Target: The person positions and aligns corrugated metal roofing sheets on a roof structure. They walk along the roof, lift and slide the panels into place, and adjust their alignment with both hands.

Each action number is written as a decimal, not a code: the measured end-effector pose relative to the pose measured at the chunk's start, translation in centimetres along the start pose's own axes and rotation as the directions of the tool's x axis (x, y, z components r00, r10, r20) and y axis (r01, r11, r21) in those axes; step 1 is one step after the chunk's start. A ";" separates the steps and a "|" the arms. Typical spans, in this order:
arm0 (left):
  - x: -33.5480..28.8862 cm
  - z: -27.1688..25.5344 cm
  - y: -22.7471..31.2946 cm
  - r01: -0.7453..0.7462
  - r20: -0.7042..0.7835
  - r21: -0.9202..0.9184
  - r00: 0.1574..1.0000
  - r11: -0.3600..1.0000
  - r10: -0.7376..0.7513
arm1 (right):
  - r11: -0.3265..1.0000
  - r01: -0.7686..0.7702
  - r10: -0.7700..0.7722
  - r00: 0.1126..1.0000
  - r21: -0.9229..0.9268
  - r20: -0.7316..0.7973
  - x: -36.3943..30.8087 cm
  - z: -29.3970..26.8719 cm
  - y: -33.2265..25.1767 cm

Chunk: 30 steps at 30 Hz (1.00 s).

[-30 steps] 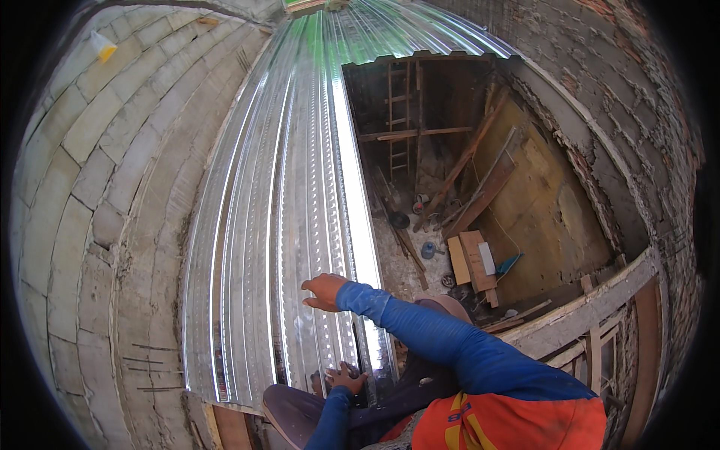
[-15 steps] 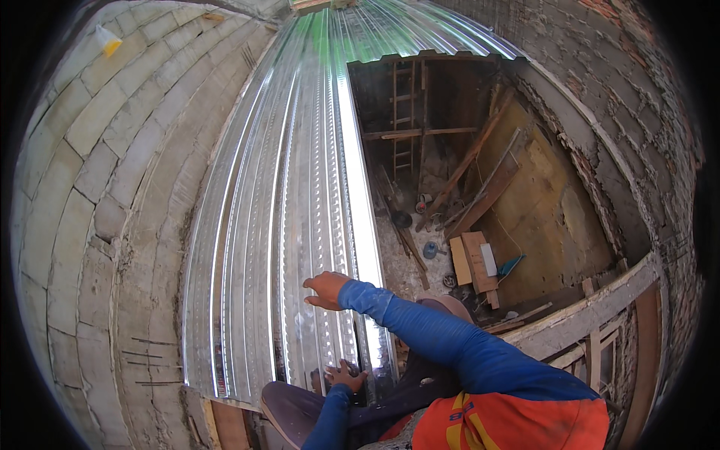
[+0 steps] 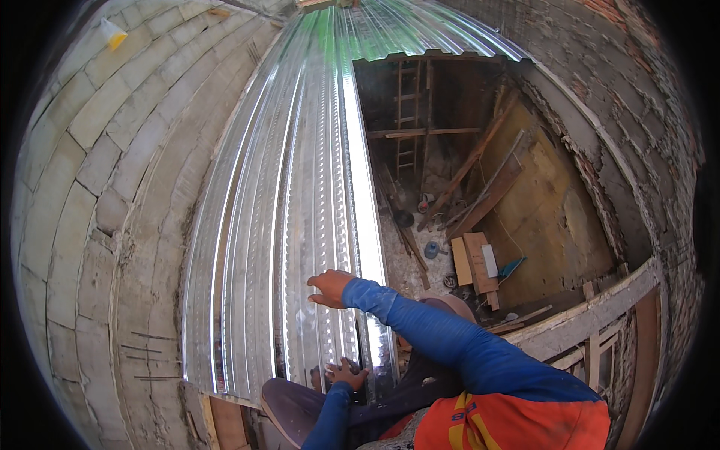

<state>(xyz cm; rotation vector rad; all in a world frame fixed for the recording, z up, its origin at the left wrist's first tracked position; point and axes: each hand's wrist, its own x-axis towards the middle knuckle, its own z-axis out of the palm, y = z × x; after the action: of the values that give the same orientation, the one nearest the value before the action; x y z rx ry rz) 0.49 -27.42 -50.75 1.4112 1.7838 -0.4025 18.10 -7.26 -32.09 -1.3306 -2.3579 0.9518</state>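
Note:
Under both my hands runs a shiny ribbed metal decking sheet [image 3: 247,262], long and narrowing toward the far end. My left hand [image 3: 346,374] rests on its near right part with the fingers spread, close to my bent knee. My right hand [image 3: 331,289] reaches across to the left, over the ribs near the sheet's right edge. Its fingers point left and stand apart, and nothing is in them. Whether that hand touches the metal I cannot tell.
Right of the sheet is a deep opening; below are a ladder [image 3: 406,112], wooden planks [image 3: 484,199], a cardboard box [image 3: 475,259] and a blue jug [image 3: 431,250]. A block wall [image 3: 90,225] with protruding rebar [image 3: 146,347] borders the left. A concrete beam [image 3: 592,307] crosses the near right.
My head view has shifted slightly, so the far end of the sheet sits a little further right. Both hands stay in nearly the same places.

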 end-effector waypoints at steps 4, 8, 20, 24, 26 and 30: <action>-0.1 0.0 0.0 0.006 -0.004 -0.008 1.000 1.000 -0.006 | 1.000 -0.011 0.011 1.000 -0.002 0.017 0.1 0.2 0.0; -0.2 -0.1 0.5 -0.003 -0.023 0.066 1.000 0.998 0.004 | 1.000 -0.005 0.005 1.000 -0.008 0.012 0.4 0.7 0.6; 0.3 0.1 0.0 0.001 -0.011 -0.005 1.000 1.000 -0.001 | 1.000 -0.010 0.010 1.000 -0.020 0.013 0.3 0.8 0.4; 0.1 0.2 -0.1 0.000 -0.012 0.003 1.000 1.000 0.000 | 0.999 -0.016 0.017 0.999 -0.028 0.038 0.1 0.7 0.1; 0.0 0.1 0.0 -0.006 -0.006 -0.011 1.000 1.000 0.005 | 0.998 -0.043 0.047 0.994 -0.042 0.101 0.1 0.3 -0.2; 0.4 0.1 0.3 -0.030 -0.019 -0.016 0.999 0.999 0.029 | 0.999 -0.041 0.043 0.996 -0.027 0.075 0.1 0.1 0.3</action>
<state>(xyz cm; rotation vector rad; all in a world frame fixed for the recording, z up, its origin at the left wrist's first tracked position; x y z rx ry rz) 0.81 -27.18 -51.04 1.4327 1.7751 -0.3598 18.18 -7.07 -32.33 -1.3824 -2.4147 1.0036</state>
